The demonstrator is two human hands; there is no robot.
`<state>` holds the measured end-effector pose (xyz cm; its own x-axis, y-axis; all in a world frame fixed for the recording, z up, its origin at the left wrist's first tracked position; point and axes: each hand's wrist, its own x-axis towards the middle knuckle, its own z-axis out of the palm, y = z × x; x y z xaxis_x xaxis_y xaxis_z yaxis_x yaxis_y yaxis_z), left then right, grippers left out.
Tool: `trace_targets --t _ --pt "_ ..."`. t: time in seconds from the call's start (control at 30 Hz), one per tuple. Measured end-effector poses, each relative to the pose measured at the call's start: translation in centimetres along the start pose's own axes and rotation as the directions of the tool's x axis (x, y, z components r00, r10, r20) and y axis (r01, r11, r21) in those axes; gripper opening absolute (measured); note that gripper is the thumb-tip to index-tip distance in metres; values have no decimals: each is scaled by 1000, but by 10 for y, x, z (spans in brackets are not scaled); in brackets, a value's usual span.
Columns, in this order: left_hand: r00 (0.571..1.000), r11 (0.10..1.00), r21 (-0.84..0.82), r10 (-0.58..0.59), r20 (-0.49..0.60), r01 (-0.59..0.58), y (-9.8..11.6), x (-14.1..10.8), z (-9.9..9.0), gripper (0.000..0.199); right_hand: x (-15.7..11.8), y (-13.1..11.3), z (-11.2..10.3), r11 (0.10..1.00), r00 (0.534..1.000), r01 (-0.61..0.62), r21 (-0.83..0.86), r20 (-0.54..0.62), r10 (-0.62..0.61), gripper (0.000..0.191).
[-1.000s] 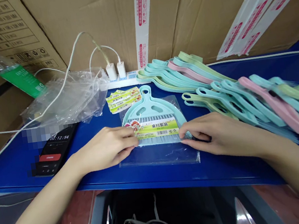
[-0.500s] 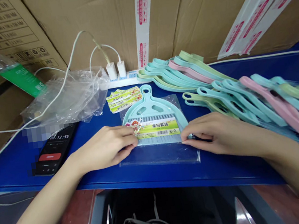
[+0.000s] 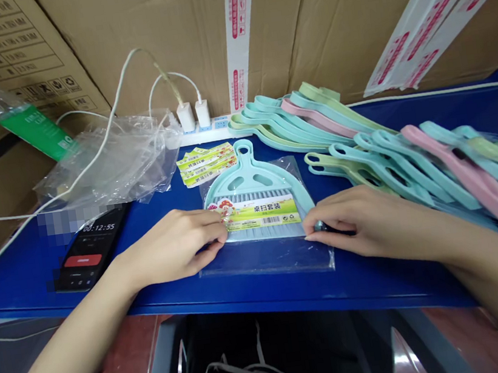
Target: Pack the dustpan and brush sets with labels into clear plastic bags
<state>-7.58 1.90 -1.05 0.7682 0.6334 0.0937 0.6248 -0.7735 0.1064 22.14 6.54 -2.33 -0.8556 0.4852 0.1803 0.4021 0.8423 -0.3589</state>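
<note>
A light-blue dustpan [image 3: 260, 176] with a grey-bristled brush lies flat in a clear plastic bag [image 3: 268, 258], its handle pointing away from me. Across the bristles lies a yellow-green label card [image 3: 275, 210], also under the plastic. My left hand [image 3: 187, 242] is closed on the bag's left side, beside the card's left end. At the right side, my right hand [image 3: 350, 222] pinches the bag near the dustpan's lower right corner. The bag's lower part lies flat toward the table's front edge.
More label cards [image 3: 205, 163] lie behind the bag. Blue, green and pink dustpan sets [image 3: 405, 166] are piled at the right. Clear bags [image 3: 112, 161], a phone [image 3: 94, 246], a green-labelled bottle [image 3: 32, 126] and cables are at the left. A power strip [image 3: 218, 130] stands behind, before cardboard boxes [image 3: 164, 26].
</note>
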Motion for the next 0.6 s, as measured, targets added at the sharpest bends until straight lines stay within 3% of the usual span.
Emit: trace_targets --t 0.23,0.5,0.6 --pt "998 999 46 1 56 -4 2 1 -2 17 2 -1 3 998 998 -59 -18 -29 58 30" --pt "994 1000 23 17 106 -20 7 4 -4 16 28 -19 -7 894 948 -254 -370 85 305 44" --pt "992 999 28 14 125 -18 7 5 -4 17 41 -23 -7 911 966 -208 -356 71 248 44"
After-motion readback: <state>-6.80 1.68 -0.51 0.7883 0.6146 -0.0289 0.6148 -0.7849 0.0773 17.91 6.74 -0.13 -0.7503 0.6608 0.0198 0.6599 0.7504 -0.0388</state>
